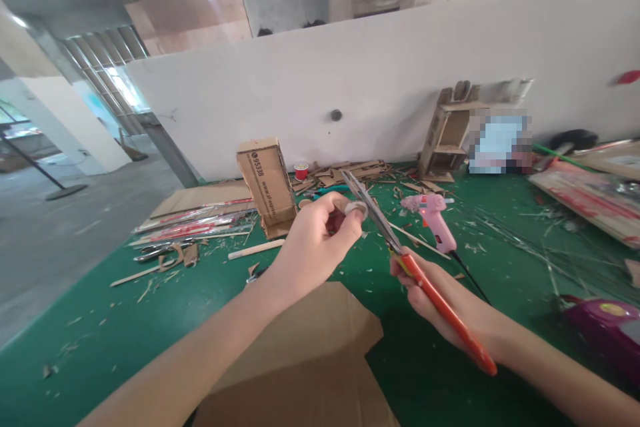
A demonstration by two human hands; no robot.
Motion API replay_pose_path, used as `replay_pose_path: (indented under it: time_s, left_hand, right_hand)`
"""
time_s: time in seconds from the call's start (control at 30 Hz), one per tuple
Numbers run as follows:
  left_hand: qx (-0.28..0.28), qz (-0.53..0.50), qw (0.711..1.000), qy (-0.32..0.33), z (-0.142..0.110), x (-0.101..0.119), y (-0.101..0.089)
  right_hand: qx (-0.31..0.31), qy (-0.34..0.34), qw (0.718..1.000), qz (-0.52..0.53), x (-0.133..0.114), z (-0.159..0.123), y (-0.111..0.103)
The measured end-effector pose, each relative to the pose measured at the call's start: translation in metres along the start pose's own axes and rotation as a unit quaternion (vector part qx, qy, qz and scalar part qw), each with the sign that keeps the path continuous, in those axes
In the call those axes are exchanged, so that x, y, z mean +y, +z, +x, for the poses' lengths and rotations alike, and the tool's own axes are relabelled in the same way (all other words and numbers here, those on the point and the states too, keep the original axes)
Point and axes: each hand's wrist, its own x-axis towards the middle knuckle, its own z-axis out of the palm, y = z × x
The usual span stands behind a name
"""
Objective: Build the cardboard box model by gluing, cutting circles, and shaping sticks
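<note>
Over a green worktop (125,347) I pinch a small pale piece (357,207) with left fingers (352,229) — right fingers (419,299) gripping orange-handled scissors (424,279).

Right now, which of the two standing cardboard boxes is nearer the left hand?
The box with black printing, beyond the left hand; the shelved box stands farther right.

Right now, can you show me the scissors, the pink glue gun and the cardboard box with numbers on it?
Scissors (420,273): head view, on the orange handle, near the blades.
Pink glue gun (436,212): head view, on its body, above the grip.
Cardboard box (269,183): head view, on its printed side.
</note>
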Motion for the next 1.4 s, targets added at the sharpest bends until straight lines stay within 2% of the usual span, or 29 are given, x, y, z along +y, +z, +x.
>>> replay_pose_path:
  time_s: [0.13, 0.43, 0.83, 1.03, 1.23, 1.4]
  left_hand:
    - [-0.019, 0.035, 0.999, -0.008, 0.0, 0.004, -0.006]
    - [-0.036, 0.009, 0.999, -0.038, -0.001, 0.01, -0.008]
    - [-0.027, 0.017, 0.999, -0.027, 0.001, 0.007, -0.008]
    - [-0.03, 0.009, 0.999, -0.034, 0.0, 0.004, -0.008]
    - [-0.013, 0.002, 0.999, -0.032, 0.003, 0.003, -0.01]
    - [-0.005, -0.063, 0.998, -0.027, 0.006, 0.0, -0.01]
  right_hand:
    - [-0.013, 0.004, 1.0, 0.002, -0.002, 0.001, -0.001]
    - [-0.015, -0.013, 1.0, -0.004, -0.006, -0.001, -0.004]
    - [-0.031, 0.041, 0.998, -0.021, 0.002, 0.007, 0.003]
    - [-0.003, 0.055, 0.998, -0.021, 0.002, 0.007, 0.008]
    - [-0.005, 0.035, 0.999, 0.031, 0.002, 0.007, 0.009]
    - [0.012, 0.006, 1.0, 0.021, 0.001, 0.004, 0.007]
